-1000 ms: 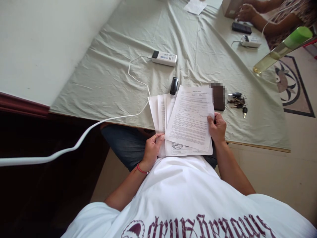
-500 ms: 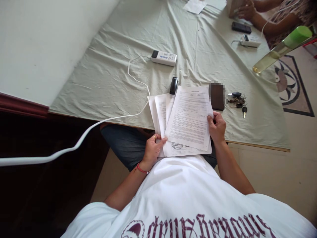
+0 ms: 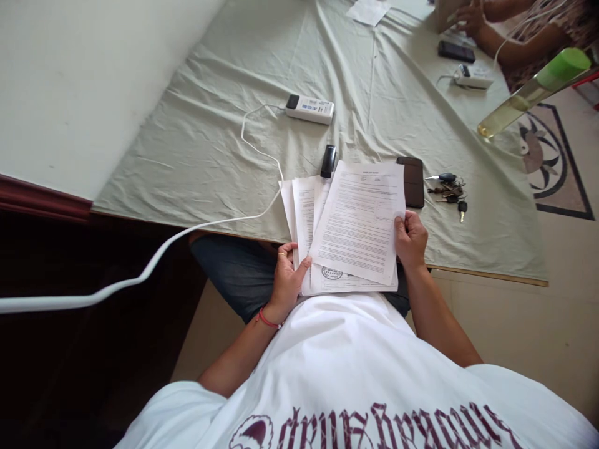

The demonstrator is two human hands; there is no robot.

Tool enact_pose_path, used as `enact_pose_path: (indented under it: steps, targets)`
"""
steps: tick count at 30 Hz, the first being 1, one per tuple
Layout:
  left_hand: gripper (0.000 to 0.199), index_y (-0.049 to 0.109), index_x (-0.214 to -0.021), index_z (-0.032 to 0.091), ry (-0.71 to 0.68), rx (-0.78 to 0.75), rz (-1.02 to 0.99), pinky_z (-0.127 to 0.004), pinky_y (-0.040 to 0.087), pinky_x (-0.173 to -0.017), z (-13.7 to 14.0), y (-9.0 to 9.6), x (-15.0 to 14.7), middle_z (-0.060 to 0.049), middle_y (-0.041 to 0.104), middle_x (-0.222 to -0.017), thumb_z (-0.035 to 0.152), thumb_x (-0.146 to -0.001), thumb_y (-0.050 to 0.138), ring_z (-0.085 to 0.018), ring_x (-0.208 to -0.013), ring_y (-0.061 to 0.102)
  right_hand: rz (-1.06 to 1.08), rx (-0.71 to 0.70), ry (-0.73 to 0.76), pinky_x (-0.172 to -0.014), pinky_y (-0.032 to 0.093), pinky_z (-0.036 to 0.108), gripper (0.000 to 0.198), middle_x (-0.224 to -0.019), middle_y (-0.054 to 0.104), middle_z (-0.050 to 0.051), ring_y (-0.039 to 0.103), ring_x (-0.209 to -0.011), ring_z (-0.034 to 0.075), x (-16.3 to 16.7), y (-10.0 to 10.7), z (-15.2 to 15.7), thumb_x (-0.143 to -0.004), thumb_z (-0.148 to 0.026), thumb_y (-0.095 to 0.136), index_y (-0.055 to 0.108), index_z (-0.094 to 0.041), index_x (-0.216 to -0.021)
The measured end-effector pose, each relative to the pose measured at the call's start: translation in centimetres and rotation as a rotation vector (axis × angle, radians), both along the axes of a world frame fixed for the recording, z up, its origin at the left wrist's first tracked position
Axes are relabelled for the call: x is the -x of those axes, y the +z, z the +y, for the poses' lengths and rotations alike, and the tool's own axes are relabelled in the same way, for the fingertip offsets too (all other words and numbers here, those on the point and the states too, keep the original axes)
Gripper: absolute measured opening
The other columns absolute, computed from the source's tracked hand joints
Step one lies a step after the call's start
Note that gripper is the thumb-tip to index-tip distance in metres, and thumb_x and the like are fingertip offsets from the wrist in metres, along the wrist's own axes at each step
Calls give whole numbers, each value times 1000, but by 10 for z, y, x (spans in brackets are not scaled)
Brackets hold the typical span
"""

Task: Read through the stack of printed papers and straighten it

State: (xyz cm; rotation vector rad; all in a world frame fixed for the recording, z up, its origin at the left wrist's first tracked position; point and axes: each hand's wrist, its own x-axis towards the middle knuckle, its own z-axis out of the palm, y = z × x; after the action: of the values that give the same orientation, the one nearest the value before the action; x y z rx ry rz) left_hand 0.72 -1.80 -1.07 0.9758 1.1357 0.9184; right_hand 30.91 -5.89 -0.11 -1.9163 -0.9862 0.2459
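A printed sheet of paper (image 3: 358,218) lies slanted over a fanned stack of papers (image 3: 304,206), above my lap at the table's near edge. My right hand (image 3: 412,240) pinches the sheet's right edge between thumb and fingers. At the lower left, my left hand (image 3: 289,274) grips the stack, thumb on top and fingers partly hidden at its edge. A round stamp mark shows on a page below the top sheet. Just past the papers stands a black stapler-like object (image 3: 328,161). The top sheet's right corner overlaps a dark phone (image 3: 412,181).
Keys (image 3: 452,190) lie right of the phone. A white power bank (image 3: 309,109) trails a white cable (image 3: 187,232) across the left side. A green-capped bottle (image 3: 528,96) is at the right. Another person's hands (image 3: 472,22) hold a box-like object, near a black device (image 3: 456,51).
The top sheet has shifted slightly right, now overlapping the phone's corner. My left fingers have spread a little along the stack's edge. The other person's box has moved slightly right.
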Motion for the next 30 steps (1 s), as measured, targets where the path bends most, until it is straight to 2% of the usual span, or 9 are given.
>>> enact_pose_path:
  steps: [4,9,15,19,24,27,30]
  targets:
    - [70,43,-128,23,-79,-3,8,-40,52,-102,-1,-2,1,-12,68,-126,36,-74,85,-25,-113,69,17,5,-6,-61,37,28,27,-65,54,-5,47,-58,14,0,-1,0,-96,-43,54,64,-20,-105]
    - [85,40,-139,22,-169,-85,26,-45,44,-116,-1,-10,2,-17,56,-146,29,-69,88,-30,-136,56,27,-18,-24,-65,41,29,27,-74,61,-3,52,-65,15,-1,-3,0,-97,-45,54,62,-21,-104]
    - [96,34,-154,29,-220,-165,29,-42,34,-124,0,-9,4,-11,43,-161,23,-72,83,-27,-146,46,-11,-69,-120,-66,41,28,28,-73,59,-3,52,-65,15,0,-3,-1,-97,-49,54,59,-21,-96]
    - [98,32,-158,30,-235,-152,56,-44,34,-124,0,-8,6,-10,45,-160,20,-74,81,-28,-146,47,18,-74,-111,-66,41,29,28,-74,61,-2,53,-66,16,0,-2,-1,-96,-49,55,61,-21,-95]
    - [94,35,-156,30,-197,-154,35,-45,32,-125,0,-6,5,-10,45,-160,18,-74,80,-28,-146,46,40,-27,-23,-66,40,29,29,-71,60,-2,51,-65,15,0,2,-1,-94,-47,54,62,-20,-87]
    - [91,37,-151,30,-117,-134,1,-42,38,-122,0,-4,2,-11,47,-158,22,-73,82,-28,-145,47,104,-39,-37,-64,40,28,29,-70,59,-2,50,-65,15,-2,1,-2,-91,-47,55,62,-20,-84]
    - [90,37,-149,29,-48,-87,-44,-39,44,-115,1,1,-1,-12,53,-151,22,-71,81,-27,-136,55,182,-66,-42,-60,38,27,27,-68,56,-3,47,-62,14,-3,-1,-3,-88,-45,56,60,-20,-80]
